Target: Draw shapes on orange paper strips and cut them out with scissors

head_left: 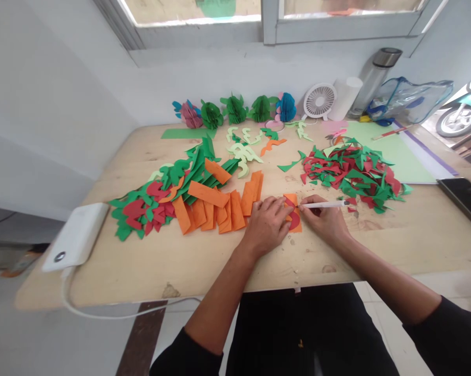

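Note:
An orange paper piece (pixel 297 227) lies near the table's front edge with a red paper shape (pixel 294 220) on top of it. My left hand (pixel 267 224) rests flat with its fingers spread, fingertips pressing on the red shape's left side. Between the fingers of my right hand (pixel 326 218) is a white pen (pixel 325 204), its tip at the right edge of the orange piece. Folded orange strips (pixel 208 196) lie left of my left hand, next to green folded paper (pixel 196 167) and red cut shapes (pixel 134 210).
Red and green scraps (pixel 349 172) are heaped at the right, near a black phone (pixel 464 201). A white device (pixel 77 235) with a cable sits at the left edge. Paper figures (pixel 234 108), a small fan (pixel 320 101) and a bottle (pixel 376 78) stand along the wall.

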Available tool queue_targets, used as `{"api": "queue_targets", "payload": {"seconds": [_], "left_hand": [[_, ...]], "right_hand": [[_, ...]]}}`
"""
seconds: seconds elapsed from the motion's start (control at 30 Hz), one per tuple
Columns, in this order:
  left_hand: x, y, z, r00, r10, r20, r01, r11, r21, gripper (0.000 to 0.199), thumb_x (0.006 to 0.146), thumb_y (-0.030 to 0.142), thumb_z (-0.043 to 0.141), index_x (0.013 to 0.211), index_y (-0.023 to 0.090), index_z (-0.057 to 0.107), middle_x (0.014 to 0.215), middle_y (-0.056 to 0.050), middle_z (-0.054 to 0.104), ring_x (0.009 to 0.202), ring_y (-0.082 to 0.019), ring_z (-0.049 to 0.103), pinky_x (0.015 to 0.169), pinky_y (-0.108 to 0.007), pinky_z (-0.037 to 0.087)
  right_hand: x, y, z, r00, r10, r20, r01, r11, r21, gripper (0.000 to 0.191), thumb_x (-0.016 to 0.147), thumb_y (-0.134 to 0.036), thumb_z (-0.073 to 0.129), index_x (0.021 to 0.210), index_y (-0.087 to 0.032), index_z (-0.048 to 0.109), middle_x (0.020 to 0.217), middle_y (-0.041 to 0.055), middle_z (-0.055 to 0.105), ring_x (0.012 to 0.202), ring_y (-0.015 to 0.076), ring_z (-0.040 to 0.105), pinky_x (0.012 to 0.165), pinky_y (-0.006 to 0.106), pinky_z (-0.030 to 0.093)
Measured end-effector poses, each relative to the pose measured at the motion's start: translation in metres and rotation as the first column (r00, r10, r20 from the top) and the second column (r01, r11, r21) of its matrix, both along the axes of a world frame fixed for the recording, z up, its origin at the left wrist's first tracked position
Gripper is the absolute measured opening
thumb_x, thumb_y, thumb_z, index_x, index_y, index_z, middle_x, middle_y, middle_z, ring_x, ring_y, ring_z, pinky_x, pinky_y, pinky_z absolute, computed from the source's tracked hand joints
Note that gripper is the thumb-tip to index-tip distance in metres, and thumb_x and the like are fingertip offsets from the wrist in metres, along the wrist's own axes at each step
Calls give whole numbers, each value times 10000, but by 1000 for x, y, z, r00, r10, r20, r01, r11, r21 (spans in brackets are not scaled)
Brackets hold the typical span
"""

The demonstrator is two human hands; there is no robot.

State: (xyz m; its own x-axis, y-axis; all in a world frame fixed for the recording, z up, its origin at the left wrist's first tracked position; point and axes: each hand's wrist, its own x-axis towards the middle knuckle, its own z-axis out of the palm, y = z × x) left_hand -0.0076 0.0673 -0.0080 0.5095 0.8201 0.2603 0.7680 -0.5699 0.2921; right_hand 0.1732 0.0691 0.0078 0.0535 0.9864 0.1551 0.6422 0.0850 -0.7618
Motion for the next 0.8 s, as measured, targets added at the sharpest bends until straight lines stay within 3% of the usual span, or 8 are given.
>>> {"api": "queue_targets", "payload": {"seconds": [0.8], "left_hand": [[0, 0, -1, 1000, -2, 2, 2, 1000, -6, 343, 894, 311, 522, 1215, 244, 624, 1342, -77, 587, 1224, -279, 485, 963, -472, 389]], "right_hand": [[0, 3, 3, 1000, -19, -10, 19, 1000, -11, 200, 746, -391, 595, 728, -198, 648, 544, -5, 599, 463, 133, 473, 450, 246, 341]]}}
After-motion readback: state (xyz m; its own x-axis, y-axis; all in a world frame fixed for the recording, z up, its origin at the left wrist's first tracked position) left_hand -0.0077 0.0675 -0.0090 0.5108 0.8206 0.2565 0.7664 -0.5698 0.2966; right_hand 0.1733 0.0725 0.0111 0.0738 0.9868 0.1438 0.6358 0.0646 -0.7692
